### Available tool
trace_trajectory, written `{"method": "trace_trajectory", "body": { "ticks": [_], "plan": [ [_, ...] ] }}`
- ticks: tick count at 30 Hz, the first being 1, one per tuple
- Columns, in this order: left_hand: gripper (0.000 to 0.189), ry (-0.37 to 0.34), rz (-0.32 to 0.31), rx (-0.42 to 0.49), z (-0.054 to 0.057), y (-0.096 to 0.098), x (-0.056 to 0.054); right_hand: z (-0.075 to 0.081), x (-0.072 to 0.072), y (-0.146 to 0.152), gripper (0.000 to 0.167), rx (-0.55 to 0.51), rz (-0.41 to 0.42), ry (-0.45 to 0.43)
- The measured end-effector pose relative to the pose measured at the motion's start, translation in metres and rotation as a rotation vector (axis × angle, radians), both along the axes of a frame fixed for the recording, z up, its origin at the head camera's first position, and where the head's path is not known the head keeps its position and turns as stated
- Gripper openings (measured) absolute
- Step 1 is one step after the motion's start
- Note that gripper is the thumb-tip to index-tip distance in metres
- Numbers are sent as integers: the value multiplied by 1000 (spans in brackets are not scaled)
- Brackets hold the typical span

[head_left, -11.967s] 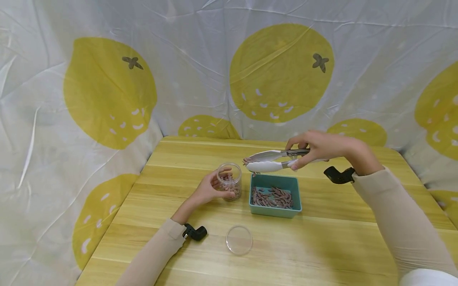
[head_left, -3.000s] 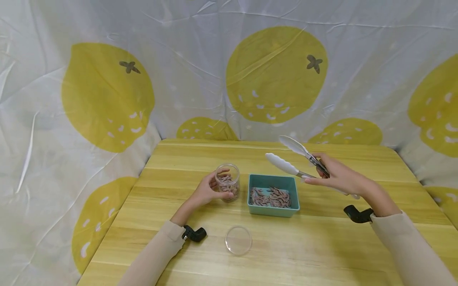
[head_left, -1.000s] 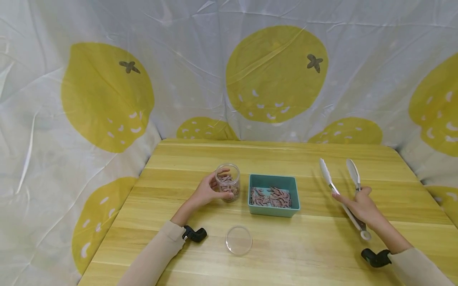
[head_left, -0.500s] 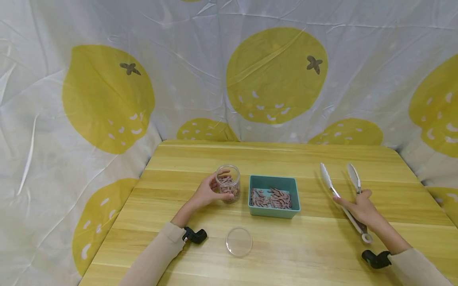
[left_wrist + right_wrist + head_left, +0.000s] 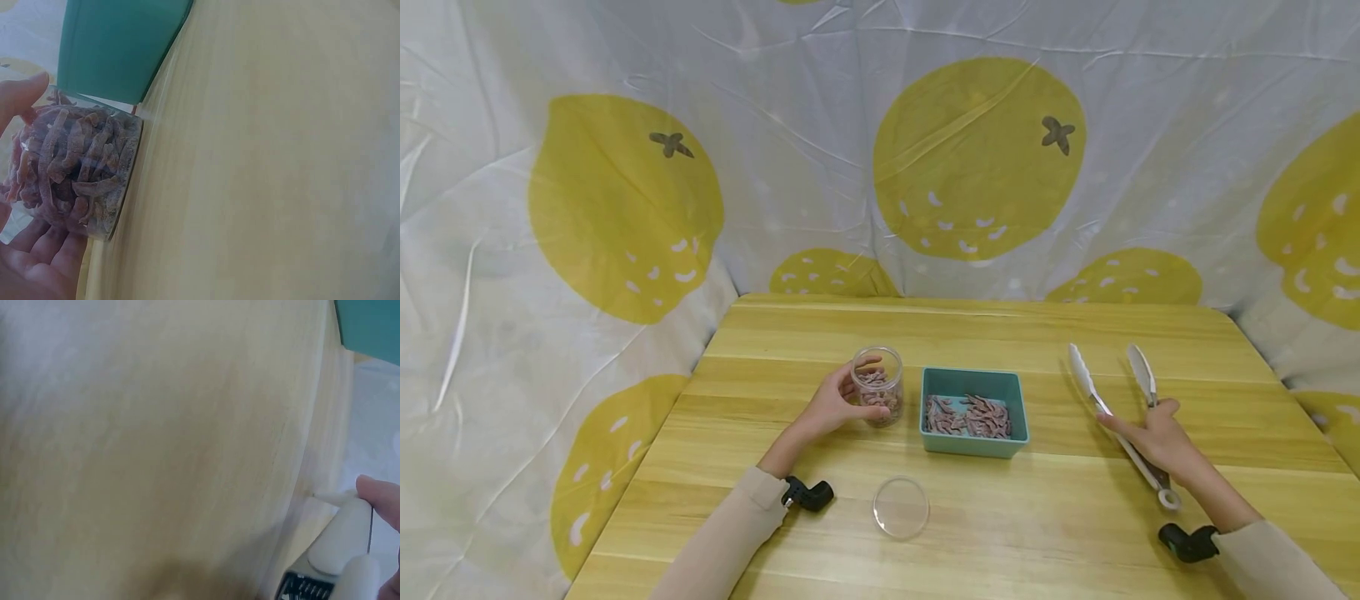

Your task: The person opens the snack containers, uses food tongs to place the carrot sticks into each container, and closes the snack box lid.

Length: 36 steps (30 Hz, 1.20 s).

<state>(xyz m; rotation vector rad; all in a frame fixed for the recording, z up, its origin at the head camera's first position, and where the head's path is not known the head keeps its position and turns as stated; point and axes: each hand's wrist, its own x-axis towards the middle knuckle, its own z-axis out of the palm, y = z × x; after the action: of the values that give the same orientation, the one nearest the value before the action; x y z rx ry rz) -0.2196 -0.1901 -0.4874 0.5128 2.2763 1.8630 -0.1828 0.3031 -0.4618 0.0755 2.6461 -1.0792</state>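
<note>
My left hand (image 5: 827,406) holds a clear plastic jar (image 5: 880,398) standing open-topped on the table, thumb on the near side and fingers round the far side. Brownish-pink, powdery meat-like strips (image 5: 78,156) fill much of it in the left wrist view. Just right of the jar is a teal box (image 5: 976,447) with more strips (image 5: 988,416) over its bottom. Farther right, my right hand (image 5: 1161,437) grips metal tongs (image 5: 1081,369) with pale scalloped heads. The tongs lie low over the table, their heads spread apart and pointing away, nothing between them.
A clear round lid (image 5: 901,508) lies flat on the wooden table (image 5: 1037,533), in front of the jar and box. A white curtain (image 5: 820,167) with large yellow lemons rises behind the table and at its sides.
Earlier the tongs held strips between jar and box; then they were spread and bare above the box's right. They have since come down to the table's right side. The left hand stays on the jar.
</note>
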Motion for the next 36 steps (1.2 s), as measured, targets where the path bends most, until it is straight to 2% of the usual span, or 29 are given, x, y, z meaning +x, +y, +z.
{"method": "trace_trajectory", "body": {
  "ticks": [8,16,24,27,31,36],
  "plan": [
    [81,5,1,-5,1,0,0,-3,0,2,109,8,1,33],
    [81,5,1,-3,2,0,1,-3,0,3,90,49,24,70],
    [82,-9,0,3,2,0,1,-6,1,3,93,81,12,116],
    [82,-8,-4,5,2,0,2,-5,1,1,88,145,-6,161],
    [82,-6,-16,18,3,0,2,-3,2,-1,82,281,-25,251],
    [82,-10,-18,22,3,0,1,5,6,-5,93,320,-25,387]
  ]
}}
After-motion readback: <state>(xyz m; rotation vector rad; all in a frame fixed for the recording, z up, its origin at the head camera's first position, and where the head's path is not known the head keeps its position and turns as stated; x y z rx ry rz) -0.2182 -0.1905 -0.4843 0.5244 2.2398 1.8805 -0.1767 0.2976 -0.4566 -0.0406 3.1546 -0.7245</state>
